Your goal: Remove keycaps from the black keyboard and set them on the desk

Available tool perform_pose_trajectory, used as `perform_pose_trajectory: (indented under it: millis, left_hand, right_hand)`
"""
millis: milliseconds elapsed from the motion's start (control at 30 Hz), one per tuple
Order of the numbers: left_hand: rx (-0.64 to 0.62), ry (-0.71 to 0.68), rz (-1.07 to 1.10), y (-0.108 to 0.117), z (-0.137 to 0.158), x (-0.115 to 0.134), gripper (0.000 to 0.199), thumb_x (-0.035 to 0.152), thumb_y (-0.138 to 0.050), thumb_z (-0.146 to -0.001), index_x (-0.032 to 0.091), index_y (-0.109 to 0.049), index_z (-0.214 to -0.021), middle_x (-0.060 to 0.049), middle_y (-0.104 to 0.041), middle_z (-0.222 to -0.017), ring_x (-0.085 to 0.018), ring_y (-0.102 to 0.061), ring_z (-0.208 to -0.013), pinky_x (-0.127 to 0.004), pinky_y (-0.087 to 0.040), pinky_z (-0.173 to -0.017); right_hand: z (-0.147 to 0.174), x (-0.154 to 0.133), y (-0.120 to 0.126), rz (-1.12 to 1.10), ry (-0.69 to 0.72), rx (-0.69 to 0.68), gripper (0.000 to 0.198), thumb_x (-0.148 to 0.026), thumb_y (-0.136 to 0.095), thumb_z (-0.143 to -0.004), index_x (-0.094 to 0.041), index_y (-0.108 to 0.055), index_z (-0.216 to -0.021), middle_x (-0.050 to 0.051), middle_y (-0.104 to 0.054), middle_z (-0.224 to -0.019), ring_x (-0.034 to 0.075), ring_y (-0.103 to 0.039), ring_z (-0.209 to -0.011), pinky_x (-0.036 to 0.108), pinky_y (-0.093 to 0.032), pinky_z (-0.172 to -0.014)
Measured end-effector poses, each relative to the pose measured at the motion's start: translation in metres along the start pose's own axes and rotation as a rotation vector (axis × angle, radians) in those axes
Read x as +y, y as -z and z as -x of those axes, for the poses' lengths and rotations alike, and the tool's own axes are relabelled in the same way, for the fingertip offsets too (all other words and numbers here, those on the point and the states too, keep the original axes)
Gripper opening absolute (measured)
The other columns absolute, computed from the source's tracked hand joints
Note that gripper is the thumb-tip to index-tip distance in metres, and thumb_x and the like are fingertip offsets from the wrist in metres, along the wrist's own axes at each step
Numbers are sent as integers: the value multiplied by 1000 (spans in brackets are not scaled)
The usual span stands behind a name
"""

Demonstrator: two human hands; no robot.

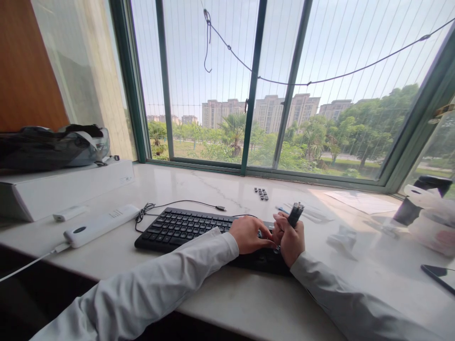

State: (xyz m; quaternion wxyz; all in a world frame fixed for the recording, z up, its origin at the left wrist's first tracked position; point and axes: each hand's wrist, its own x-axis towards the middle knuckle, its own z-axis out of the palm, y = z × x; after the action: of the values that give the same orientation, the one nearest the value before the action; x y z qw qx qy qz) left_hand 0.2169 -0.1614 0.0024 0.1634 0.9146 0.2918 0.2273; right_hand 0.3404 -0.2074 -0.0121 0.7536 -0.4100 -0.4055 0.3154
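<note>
A black keyboard [185, 228] lies on the pale stone counter, its right part mostly hidden under my hands. My left hand [250, 234] rests over that right part, thumb and fingers drawn together at the keys. Whatever its fingertips pinch, if anything, is hidden. Close beside it, my right hand [292, 239] is closed around a dark stick-like tool [295, 214]. The tool's ragged, partly shiny end points up out of the fist, and its lower end is hidden. Several loose black keycaps [262, 193] lie behind the keyboard.
The keyboard's cable runs behind it to a USB plug [220, 208]. At left are a white elongated device [103, 225] with a cord and a white box [71, 187] bearing a dark bag. Crumpled clear plastic [341, 240], paper [362, 202] and a phone-like slab [439, 278] lie right.
</note>
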Motion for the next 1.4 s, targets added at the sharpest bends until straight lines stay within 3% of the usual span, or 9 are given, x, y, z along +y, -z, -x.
perform_pose_trajectory:
  millis: [767, 1033, 1200, 1400]
  left_hand:
    - [-10, -23, 16, 0, -1, -2, 30, 58, -68, -70, 31, -76, -81, 6, -72, -88, -15, -63, -82, -24, -41, -69]
    - [-46, 39, -11, -1, -2, -2, 27, 54, -67, -72, 32, -76, -85, 4, -73, -89, -17, -65, -85, -25, -44, -77]
    - [-44, 31, -20, 0, -1, -2, 26, 53, -68, -72, 32, -75, -86, 5, -72, -88, -17, -65, -85, -26, -46, -79]
    - [29, -52, 73, 0, 0, -2, 20, 43, -68, -75, 27, -72, -86, 4, -73, -88, -16, -64, -83, -25, -46, -79]
  right_hand:
    - [5, -8, -4, 21, -24, 2, 37, -30, -61, -62, -23, -31, -42, -9, -23, -35, 5, -21, -29, 22, -14, -29]
    - [6, -2, 3, 116, 81, -69, 39, -27, -60, -68, -22, -34, -40, -7, -28, -37, 6, -25, -33, 25, -17, -33]
    - [5, -3, 3, 17, 35, -75, 39, -28, -61, -69, -22, -33, -44, -8, -26, -37, 5, -21, -33, 24, -14, -33]
    - [-2, -26, 0, -226, 7, -81, 41, -28, -60, -69, -23, -24, -51, -11, -18, -39, 4, -12, -34, 22, -11, -33]
